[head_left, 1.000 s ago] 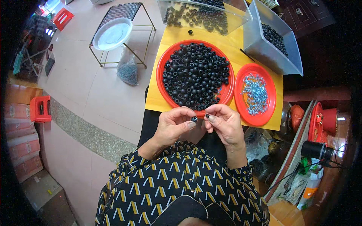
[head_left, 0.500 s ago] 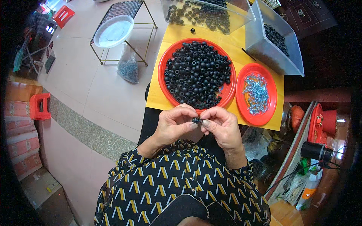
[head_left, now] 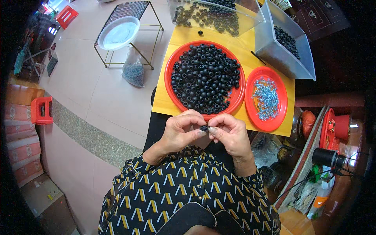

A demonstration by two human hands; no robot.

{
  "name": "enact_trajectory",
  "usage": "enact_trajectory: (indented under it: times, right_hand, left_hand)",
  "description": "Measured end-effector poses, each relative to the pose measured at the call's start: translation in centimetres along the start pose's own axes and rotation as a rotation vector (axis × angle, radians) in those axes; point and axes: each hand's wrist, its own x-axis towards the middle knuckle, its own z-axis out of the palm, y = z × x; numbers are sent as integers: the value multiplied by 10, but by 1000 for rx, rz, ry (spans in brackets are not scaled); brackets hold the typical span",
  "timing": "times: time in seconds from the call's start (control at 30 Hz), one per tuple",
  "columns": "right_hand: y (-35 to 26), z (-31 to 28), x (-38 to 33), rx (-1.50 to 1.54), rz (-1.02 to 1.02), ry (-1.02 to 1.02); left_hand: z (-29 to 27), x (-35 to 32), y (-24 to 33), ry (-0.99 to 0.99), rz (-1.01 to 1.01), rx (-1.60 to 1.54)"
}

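Observation:
A small round black plastic piece with a hole (head_left: 203,128) is pinched between the thumb and fingers of my left hand (head_left: 181,130), just off the near edge of the table. My right hand (head_left: 230,135) meets it from the right, thumb and forefinger pressed together at the piece's side. Whatever sits between those right fingertips is too small to make out. Right beyond my hands is a red round tray (head_left: 169,92) heaped with black pieces (head_left: 203,74) of the same kind. To its right, a smaller red oval plate (head_left: 250,113) bears a spread of small shiny silver screws (head_left: 267,98).
Two clear plastic bins, one at the back (head_left: 250,17) and one at the right (head_left: 270,51), hold more black pieces. A single piece (head_left: 200,33) lies on the yellow tabletop (head_left: 164,103). Left of the table, a metal-framed stool (head_left: 125,9) bears a white basin (head_left: 118,33).
The black piece has turned slightly between my fingertips, and its hole shows less now. Both hands stay in nearly the same spot.

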Motion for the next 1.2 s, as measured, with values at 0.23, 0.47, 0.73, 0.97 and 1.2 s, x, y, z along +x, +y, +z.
enact_trajectory:
  times: [0.23, 0.47, 0.73, 0.97, 1.2]
  right_hand:
    - [7, -4, 3, 23, -13, -46]
    - [19, -12, 9, 406, 240, -277]
    - [28, -10, 6, 452, 149, -345]
    - [29, -12, 5, 342, 181, -236]
    - [-28, -42, 12, -77, 45, 49]
  left_hand:
    - [-1, 4, 6, -57, 89, 181]
    - [-5, 10, 12, -158, 217, 343]
    - [-5, 14, 17, -256, 142, 256]
    - [2, 14, 9, -220, 104, 300]
    - [4, 20, 18, -131, 88, 395]
